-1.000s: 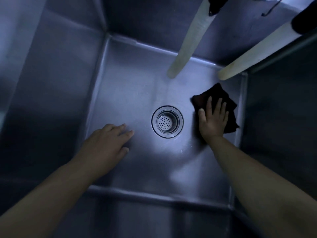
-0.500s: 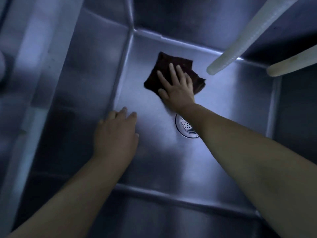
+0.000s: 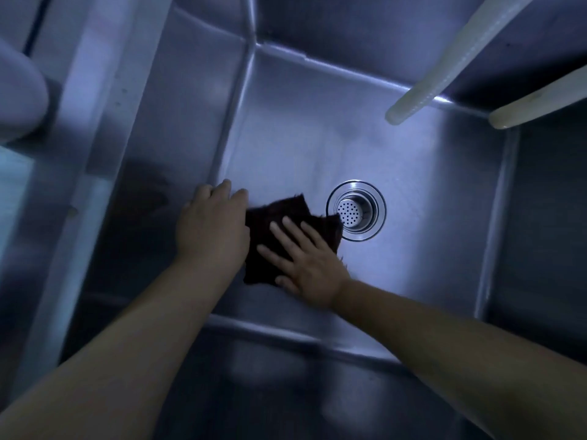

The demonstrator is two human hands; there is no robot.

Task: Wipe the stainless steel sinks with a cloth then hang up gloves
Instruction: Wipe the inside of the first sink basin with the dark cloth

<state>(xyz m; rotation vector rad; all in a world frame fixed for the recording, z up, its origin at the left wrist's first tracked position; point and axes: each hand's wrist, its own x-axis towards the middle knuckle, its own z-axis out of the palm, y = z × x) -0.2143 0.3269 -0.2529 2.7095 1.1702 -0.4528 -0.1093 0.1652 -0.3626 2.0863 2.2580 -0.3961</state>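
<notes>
I look down into a deep stainless steel sink (image 3: 413, 192) with a round drain strainer (image 3: 356, 210) in its floor. A dark folded cloth (image 3: 279, 214) lies on the sink floor just left of the drain. My right hand (image 3: 301, 262) presses flat on the cloth with straight, spread fingers. My left hand (image 3: 212, 227) rests on the sink floor by the left wall, fingers relaxed, right beside the cloth's left edge and holding nothing. No gloves are in view.
Two pale hoses (image 3: 444, 65) (image 3: 540, 103) hang down over the sink's far right corner. The sink's left rim (image 3: 95, 154) runs along the left, with a pale rounded object (image 3: 19, 87) beyond it. The right wall (image 3: 546, 217) is dark.
My right hand has dragged the cloth from the far left part of the sink floor toward me, to just left of the drain. The left hand stays by the left wall.
</notes>
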